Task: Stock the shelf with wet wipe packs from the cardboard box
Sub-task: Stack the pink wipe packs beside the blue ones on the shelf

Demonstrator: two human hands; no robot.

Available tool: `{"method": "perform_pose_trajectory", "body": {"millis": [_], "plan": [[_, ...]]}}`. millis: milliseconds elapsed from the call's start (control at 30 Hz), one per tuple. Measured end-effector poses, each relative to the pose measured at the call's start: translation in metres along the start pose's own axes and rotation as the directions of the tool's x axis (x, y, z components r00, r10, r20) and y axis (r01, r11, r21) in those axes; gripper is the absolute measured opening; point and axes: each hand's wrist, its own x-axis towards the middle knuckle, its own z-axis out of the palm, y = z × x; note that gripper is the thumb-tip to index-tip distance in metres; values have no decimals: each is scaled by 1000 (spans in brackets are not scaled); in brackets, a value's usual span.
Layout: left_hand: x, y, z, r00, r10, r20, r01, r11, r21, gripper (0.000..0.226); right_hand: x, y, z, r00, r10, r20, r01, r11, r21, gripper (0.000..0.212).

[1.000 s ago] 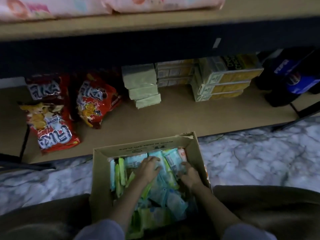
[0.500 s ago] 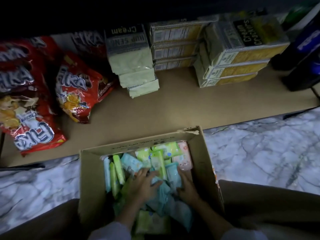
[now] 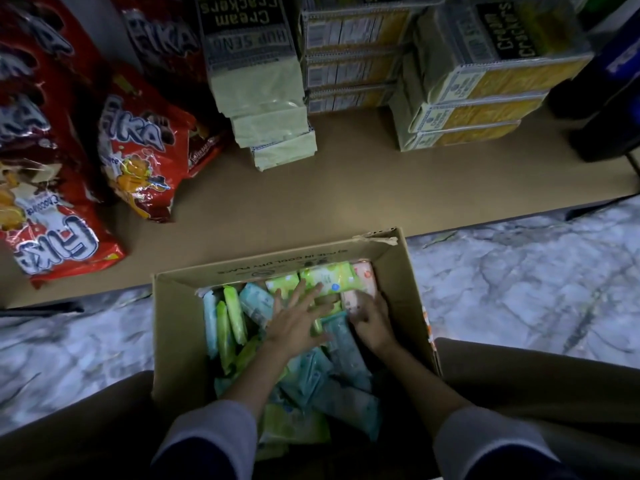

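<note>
In the box [image 3: 173, 327], the left hand [image 3: 294, 323] was spread flat on packs [image 3: 325, 280]; the right hand's [image 3: 372, 322] curled fingers were half buried, grip unclear.

Cardboard box [image 3: 173, 327] at 6 o'clock on the floor [image 3: 519, 289], just before the shelf [image 3: 346, 188]. Wet wipe packs [image 3: 325, 278] in it, both hands on top: left hand [image 3: 294, 323], right hand [image 3: 372, 322] beside. On the shelf: snack bags [image 3: 138, 157] at 10, cracker packs [image 3: 460, 77] at 12–1, bottles [image 3: 609, 81] at 2.
</note>
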Motion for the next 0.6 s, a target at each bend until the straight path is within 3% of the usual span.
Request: {"method": "perform_pose_trajectory", "body": {"millis": [67, 100, 167, 233, 300, 433, 600], "plan": [[-2, -10, -1, 989, -49, 139, 39, 997, 72, 66, 16, -3, 1, 998, 44, -33, -43, 999, 16, 64], [-7, -19, 5, 987, -94, 131, 88, 995, 56, 64, 21, -3, 1, 998, 61, -34, -61, 998, 1, 69], [-23, -37, 14, 985, -169, 29, 169, 986, -9, 60, 26, -3, 3, 995, 101, -6, -102, 993, -58, 74], [-37, -55, 21, 968, -173, -183, 172, 985, -22, 50, 31, 2, 3, 992, 127, 26, -124, 987, -98, 73], [-49, -67, 23, 934, -179, -309, 179, 983, -30, 37, 33, 5, 3, 990, 135, 39, -131, 986, -104, 67], [-67, -69, 34, 883, -186, -432, 168, 983, -78, 33, 25, 4, 11, 991, 130, 21, -128, 990, -53, 80], [-90, -71, 56, 836, -266, -479, 146, 950, -275, 42, 23, -12, 7, 1000, -23, 10, 21, 987, 158, 83]]}}
